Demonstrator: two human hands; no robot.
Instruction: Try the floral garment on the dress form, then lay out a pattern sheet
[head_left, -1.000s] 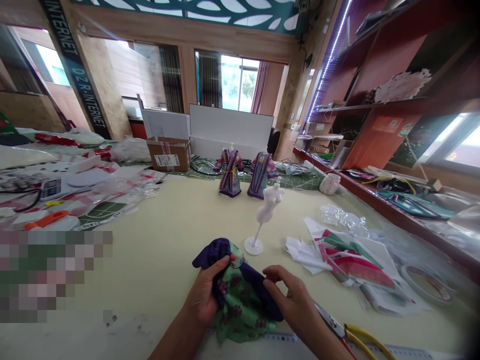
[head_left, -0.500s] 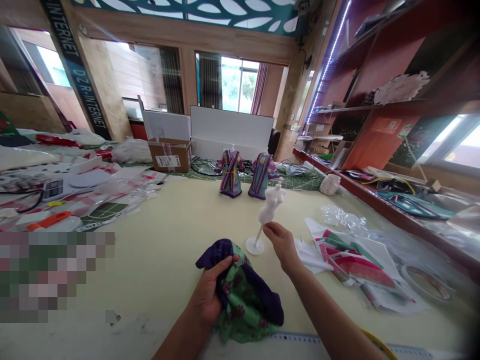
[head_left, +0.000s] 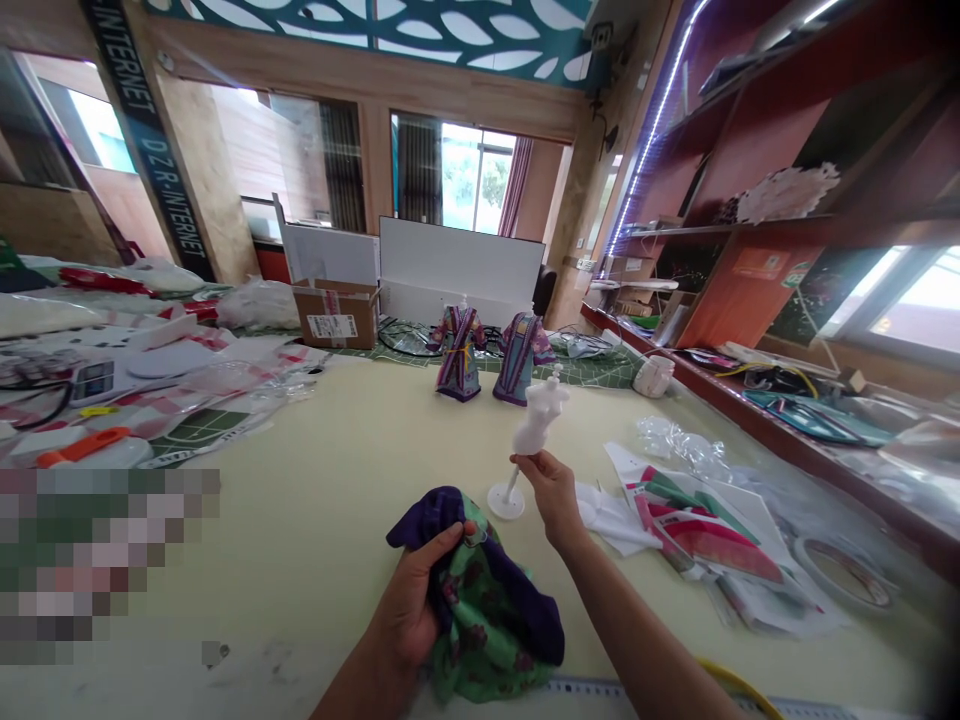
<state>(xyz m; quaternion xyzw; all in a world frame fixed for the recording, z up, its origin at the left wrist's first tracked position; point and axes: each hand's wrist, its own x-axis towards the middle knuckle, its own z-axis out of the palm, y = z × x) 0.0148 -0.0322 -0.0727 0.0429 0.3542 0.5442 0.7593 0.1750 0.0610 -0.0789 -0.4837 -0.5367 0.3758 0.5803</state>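
Off the cloth and onto the stem: right hand (head_left: 553, 495), fingers pinching a white miniature dress form (head_left: 540, 420) standing on its round base on the cream tabletop (head_left: 300, 520). Left hand (head_left: 405, 610) clenched around a purple-and-green floral doll robe (head_left: 484, 630), near the form. Farther off, an open cardboard box (head_left: 332, 315), contents hidden; a white cup (head_left: 653, 377), contents unseen.

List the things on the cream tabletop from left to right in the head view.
Purple-and-green floral cloth, white plastic doll mannequin, white fabric scraps, pink-and-green printed papers, round tape roll
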